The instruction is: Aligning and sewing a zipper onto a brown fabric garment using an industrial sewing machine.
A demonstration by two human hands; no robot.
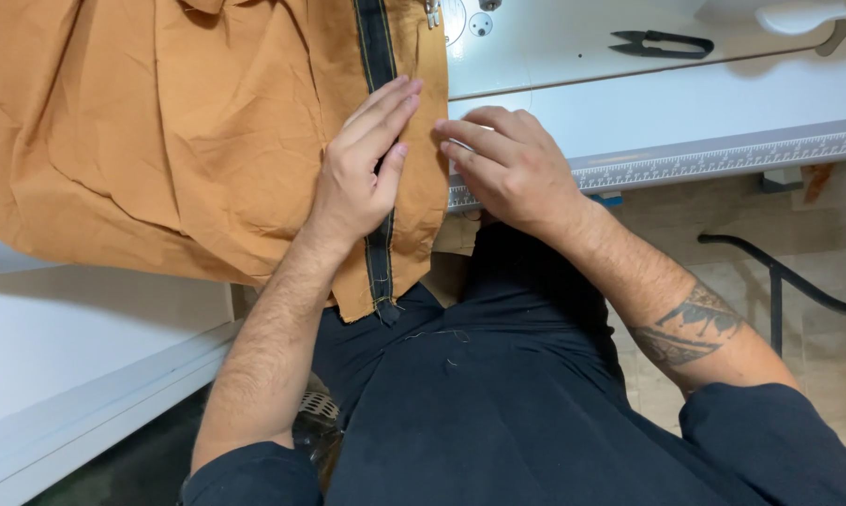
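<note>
The white bench (723, 103) carries an orange-brown garment (160, 131) spread over its front edge, a black zipper tape (378, 56) running down it toward the sewing machine's presser foot (432, 13). The left hand (362, 173) lies open and flat on the tape, while the right hand (507, 164), fingers curled and gripping nothing, presses the garment's edge. Feeding well probably means keeping both hands flat and the tape straight.

sewing workshop: sewing machine (573, 37), thread snips (660, 43)
</note>
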